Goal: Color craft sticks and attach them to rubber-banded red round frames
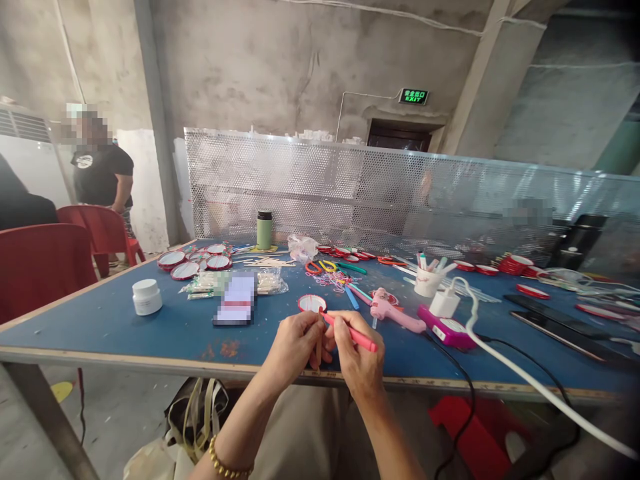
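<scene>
My left hand point(295, 343) is closed around a thin wooden stick point(319, 352) that points downward near the front edge of the blue table point(125, 327). My right hand point(357, 357) grips a pink-red pen point(353, 332) like a writing tool, its tip touching the top of the stick. Both hands meet just in front of a small round mirror with a red rim point(312, 303). A pink glue gun point(395, 312) lies to the right of the hands.
On the table lie a white jar point(147, 297), a green flask point(264, 230), red-rimmed mirrors point(185, 270), bags of wooden sticks point(265, 283), a cup of pens point(429, 280) and a white charger with cable point(445, 303). Red chairs point(45, 263) and a standing person point(103, 173) are at left.
</scene>
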`<state>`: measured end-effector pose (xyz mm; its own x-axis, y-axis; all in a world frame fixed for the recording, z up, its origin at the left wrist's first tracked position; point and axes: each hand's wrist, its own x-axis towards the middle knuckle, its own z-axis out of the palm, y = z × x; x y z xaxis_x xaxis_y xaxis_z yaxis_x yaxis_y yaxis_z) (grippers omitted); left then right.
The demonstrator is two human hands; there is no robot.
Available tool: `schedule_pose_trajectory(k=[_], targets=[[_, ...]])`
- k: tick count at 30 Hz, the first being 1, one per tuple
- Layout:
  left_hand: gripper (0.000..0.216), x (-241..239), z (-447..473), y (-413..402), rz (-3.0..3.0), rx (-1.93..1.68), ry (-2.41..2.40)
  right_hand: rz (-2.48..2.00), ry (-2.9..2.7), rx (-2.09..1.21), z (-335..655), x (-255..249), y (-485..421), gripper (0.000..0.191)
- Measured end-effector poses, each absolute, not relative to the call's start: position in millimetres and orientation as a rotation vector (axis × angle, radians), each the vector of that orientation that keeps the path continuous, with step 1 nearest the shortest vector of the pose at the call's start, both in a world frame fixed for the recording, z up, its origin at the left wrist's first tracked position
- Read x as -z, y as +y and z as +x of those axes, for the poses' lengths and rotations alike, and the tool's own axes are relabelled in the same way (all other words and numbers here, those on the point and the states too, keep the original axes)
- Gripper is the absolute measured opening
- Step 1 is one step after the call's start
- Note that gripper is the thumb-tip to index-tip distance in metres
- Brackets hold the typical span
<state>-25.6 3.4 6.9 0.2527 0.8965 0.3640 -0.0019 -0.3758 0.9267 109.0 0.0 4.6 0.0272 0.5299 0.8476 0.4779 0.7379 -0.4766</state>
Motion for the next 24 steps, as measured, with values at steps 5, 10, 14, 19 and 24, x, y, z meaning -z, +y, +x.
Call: schedule_pose_trajectory(k=[5,10,14,19,24], targets=[[0.034,-7.3,-25.6,2.8,1.609,-1.252,0.849,-0.841,-1.569,-0.046,108.7,-4.5,-1.5,0.025],[0.032,-5.2,-24.5,4.0,1.603,-1.262,0.842,-0.842,-1.587,-0.022,108.2,-7.2,-2.8,0.025],[0.034,-5.2,-23.5,4.6,1.610,-1.270,0.840,-0.836,-1.607,-0.011,109.4,-7.8,-1.1,0.024],[0.032,-7.1,-22.2,5.0,1.575,-1.276,0.841,-0.835,-1.605,0.008,111.2,-9.0,-1.3,0.026],[0.029,-8.5,-21.4,6.8,1.534,-1.261,0.827,-0.863,-1.549,0.017,110.9,-10.2,-2.6,0.025]])
